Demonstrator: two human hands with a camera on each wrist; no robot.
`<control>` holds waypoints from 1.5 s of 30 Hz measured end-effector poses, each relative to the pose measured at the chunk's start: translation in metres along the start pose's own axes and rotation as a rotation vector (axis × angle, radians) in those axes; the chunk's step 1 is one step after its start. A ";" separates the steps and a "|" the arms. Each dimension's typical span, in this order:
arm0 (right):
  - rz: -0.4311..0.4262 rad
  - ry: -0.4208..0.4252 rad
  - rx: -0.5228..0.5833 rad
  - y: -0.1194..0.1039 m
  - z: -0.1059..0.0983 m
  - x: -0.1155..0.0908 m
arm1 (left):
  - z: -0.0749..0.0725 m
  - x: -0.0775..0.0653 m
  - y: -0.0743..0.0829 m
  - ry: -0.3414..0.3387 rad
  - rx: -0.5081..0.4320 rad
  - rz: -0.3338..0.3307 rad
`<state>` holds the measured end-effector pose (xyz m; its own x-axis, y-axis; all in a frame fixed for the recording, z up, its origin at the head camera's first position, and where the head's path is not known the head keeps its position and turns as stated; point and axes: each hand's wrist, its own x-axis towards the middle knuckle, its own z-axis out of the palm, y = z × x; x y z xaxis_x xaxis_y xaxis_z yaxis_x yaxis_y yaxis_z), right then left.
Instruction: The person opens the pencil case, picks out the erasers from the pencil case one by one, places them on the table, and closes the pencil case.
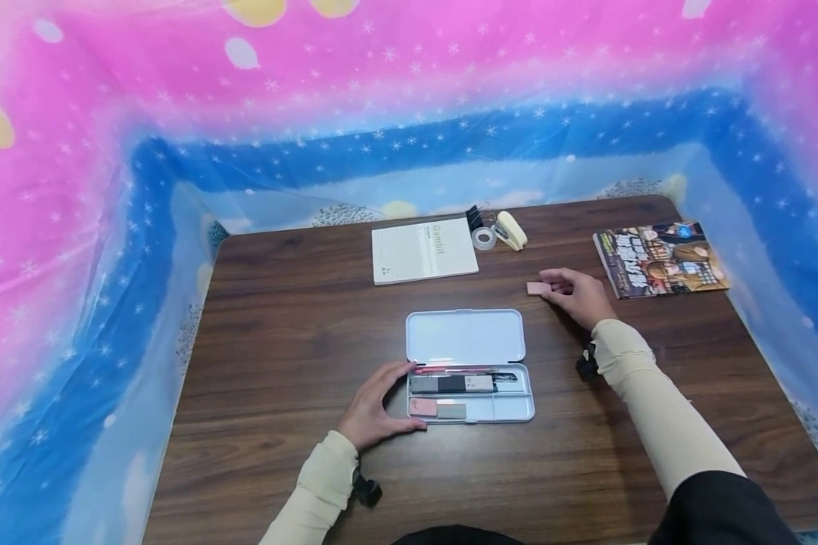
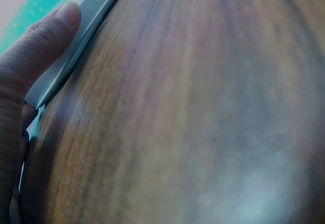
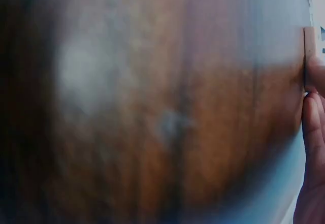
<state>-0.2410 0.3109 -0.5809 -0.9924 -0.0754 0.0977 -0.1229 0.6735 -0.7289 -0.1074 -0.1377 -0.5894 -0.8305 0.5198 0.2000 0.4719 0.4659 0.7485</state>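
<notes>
A white pencil case (image 1: 465, 337) lies with its lid folded back on the table. My left hand (image 1: 380, 407) holds its left end, the thumb along the front edge and the fingers at the hinge side. In the left wrist view, the thumb presses the side of the case (image 2: 76, 51). Inside sit a pink eraser (image 1: 423, 407), a grey block (image 1: 451, 411), a dark bar with a pale grey end (image 1: 450, 384) and thin pink sticks or pencils. My right hand (image 1: 579, 295) pinches a small pink block, like an eraser (image 1: 535, 288), at the table surface behind and right of the case.
A pale notebook (image 1: 423, 250) lies at the back, with a binder clip (image 1: 474, 218), a tape roll (image 1: 484, 239) and a cream stapler (image 1: 511, 230) beside it. To the right is a comic book (image 1: 661, 260). Patterned cloth (image 1: 395, 159) surrounds the wooden table (image 1: 279, 341).
</notes>
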 end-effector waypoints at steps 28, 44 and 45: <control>0.099 0.105 0.401 -0.018 -0.004 -0.030 | 0.000 -0.002 0.000 0.012 0.008 0.017; 0.013 -0.309 0.448 -0.097 0.061 -0.125 | -0.001 0.001 0.002 0.015 -0.002 0.015; 0.010 -0.319 0.430 -0.098 0.063 -0.126 | -0.001 0.001 0.002 0.013 -0.001 0.011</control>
<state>-0.1050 0.2080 -0.5640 -0.9394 -0.3352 -0.0723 -0.0406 0.3180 -0.9472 -0.1074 -0.1373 -0.5872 -0.8290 0.5156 0.2164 0.4808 0.4597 0.7466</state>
